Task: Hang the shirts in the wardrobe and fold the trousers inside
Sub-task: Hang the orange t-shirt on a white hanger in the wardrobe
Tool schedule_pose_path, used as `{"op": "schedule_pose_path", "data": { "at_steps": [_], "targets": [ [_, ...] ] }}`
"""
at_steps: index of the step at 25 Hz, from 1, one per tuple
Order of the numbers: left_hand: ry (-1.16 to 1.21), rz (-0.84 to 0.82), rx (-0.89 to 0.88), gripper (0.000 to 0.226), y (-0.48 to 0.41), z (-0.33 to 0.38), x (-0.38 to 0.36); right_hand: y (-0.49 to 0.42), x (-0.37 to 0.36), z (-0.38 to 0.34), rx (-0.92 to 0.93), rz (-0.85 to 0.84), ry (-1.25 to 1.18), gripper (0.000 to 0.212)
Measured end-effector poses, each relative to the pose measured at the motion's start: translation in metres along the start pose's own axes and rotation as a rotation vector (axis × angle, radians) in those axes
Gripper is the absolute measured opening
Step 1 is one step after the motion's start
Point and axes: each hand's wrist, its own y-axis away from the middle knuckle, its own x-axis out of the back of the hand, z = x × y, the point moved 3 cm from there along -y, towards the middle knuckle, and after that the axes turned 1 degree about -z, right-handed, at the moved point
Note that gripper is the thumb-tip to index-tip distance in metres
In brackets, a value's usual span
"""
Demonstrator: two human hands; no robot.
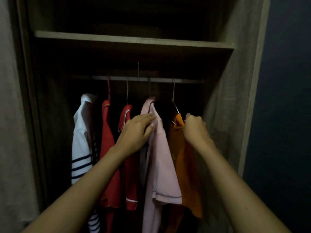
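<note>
Dim in here, really dim. The wardrobe (232, 98) sinks to near black above the shelf (134, 40) and behind the rail (159, 79). What light there is comes from the camera's side, picking out both forearms, the left hand (136, 130), the right hand (196, 127), the pink shirt (163, 165) and the orange shirt (185, 157). Detail is soft and faintly smeared, and the wardrobe's straight sides lean and bow toward the edges.
</note>
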Motion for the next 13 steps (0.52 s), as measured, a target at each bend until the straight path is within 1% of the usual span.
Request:
{"op": "schedule_pose_path", "data": {
  "at_steps": [2,4,6,8,11,13],
  "targets": [
    [0.052,0.064,0.008,0.04,0.014,0.005,0.01,0.013,0.006,-0.005,0.008,0.057,-0.027,0.024],
    [0.108,0.153,0.001,0.031,0.036,0.012,0.022,0.034,0.007,-0.012,0.042,0.164,-0.094,0.026],
    [0.16,0.228,0.03,0.026,0.061,0.016,0.035,0.063,0.004,-0.019,0.114,0.34,-0.233,0.026],
    [0.197,0.25,0.113,0.027,0.097,0.014,0.047,0.098,-0.01,-0.031,0.182,0.439,-0.439,0.022],
    [0.235,0.227,0.229,0.025,0.161,0.005,0.066,0.152,-0.05,-0.051,0.202,0.466,-0.621,0.017],
    [0.25,0.21,0.327,0.027,0.214,-0.006,0.085,0.197,-0.086,-0.071,0.177,0.411,-0.682,0.016]
  ]
}}
